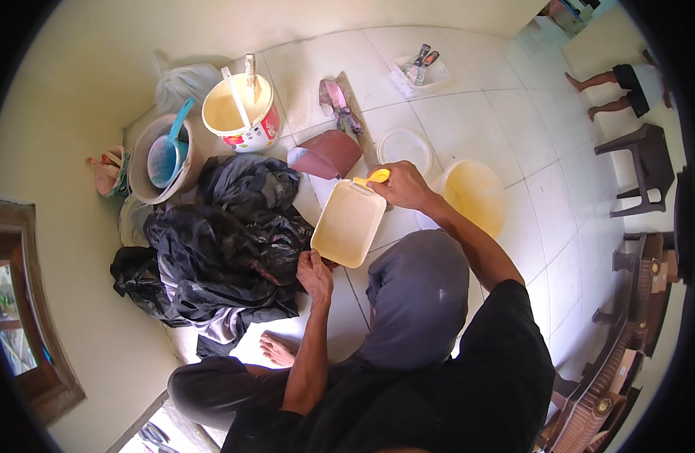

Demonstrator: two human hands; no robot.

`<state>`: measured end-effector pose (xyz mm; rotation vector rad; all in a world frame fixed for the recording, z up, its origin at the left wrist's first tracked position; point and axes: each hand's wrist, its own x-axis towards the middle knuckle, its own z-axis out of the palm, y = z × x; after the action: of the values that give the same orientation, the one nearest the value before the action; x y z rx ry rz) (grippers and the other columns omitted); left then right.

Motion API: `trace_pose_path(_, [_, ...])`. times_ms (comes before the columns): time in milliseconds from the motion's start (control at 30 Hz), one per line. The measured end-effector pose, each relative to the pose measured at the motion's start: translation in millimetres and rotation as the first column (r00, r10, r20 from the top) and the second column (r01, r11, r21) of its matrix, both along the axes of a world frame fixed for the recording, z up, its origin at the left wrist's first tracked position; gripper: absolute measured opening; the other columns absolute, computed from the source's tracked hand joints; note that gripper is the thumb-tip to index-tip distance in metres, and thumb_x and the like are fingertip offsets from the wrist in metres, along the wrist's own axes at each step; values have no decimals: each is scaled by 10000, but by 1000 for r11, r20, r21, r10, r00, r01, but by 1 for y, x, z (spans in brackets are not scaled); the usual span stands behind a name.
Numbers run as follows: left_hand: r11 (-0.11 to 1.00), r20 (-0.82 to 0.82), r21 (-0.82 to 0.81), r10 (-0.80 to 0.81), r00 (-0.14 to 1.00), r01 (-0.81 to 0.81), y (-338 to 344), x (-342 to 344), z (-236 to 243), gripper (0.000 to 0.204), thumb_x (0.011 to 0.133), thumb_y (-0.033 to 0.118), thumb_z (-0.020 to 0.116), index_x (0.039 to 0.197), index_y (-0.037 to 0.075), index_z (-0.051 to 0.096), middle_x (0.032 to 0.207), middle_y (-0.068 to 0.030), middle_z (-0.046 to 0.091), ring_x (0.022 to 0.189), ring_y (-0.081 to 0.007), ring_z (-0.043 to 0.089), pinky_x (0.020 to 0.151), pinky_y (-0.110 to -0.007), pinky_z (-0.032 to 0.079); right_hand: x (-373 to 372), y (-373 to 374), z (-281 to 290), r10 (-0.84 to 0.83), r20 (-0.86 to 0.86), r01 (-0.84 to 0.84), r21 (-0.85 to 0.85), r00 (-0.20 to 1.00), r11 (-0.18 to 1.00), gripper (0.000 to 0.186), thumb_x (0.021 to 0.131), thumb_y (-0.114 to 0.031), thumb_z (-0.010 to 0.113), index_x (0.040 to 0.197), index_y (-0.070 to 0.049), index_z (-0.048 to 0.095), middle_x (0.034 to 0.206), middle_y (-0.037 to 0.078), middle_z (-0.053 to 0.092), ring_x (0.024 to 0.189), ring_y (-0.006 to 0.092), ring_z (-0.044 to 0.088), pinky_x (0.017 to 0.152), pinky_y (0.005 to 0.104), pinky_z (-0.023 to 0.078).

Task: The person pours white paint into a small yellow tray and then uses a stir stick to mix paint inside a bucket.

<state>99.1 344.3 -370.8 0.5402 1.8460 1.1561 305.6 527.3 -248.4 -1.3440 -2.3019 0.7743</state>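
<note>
"What is over on the left?"

"A pale bucket (191, 167) with a blue dipper (165, 160) standing in it, its handle slanting up and to the right. Just beside it spreads a heap of black sheeting (227, 241), and above that stands a white pail (242, 138) with a printed red label."

"And the left hand (315, 275)?"

"At the right edge of the heap, pinching the lower left corner of a cream tray (349, 224)."

"How does the tray lie?"

"It is held up over the floor, between the two hands, hollow side in view. Its long axis runs steeply, from the lower left end to the upper right end, leaning a little rightward at the top."

"What is at that top end?"

"A yellow handle (373, 178), lying crosswise near the tray's upper edge, its tip pointing left. I can't tell whether it joins the tray."

"Who has it?"

"The right hand (404, 186), fingers curled round it."

"Further right?"

"A round pale lid (405, 149) just beyond that hand, then a yellow-bottomed tub (477, 195) behind the forearm, and a dark chair (645, 170) well apart."
</note>
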Motion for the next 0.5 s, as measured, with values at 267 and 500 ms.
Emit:
trace_pose_path(267, [999,-128,52,11,992,-4,2,3,12,335,1001,241,521,867,-51,617,700,-140,660,592,-176,606,592,-346,504,2,-22,19,-59,-174,61,3,983,998,157,871,-188,680,895,-34,692,670,118,650,572,243,620,565,341,478])
trace_pose_path(500, [1000,-91,8,-25,996,25,4,2,-2,329,1009,234,526,880,-56,613,722,-141,659,625,-179,614,622,-342,504,10,-27,-15,-482,-520,235,-469,705,851,184,966,-169,611,942,3,672,720,33,657,603,70,577,545,220,433])
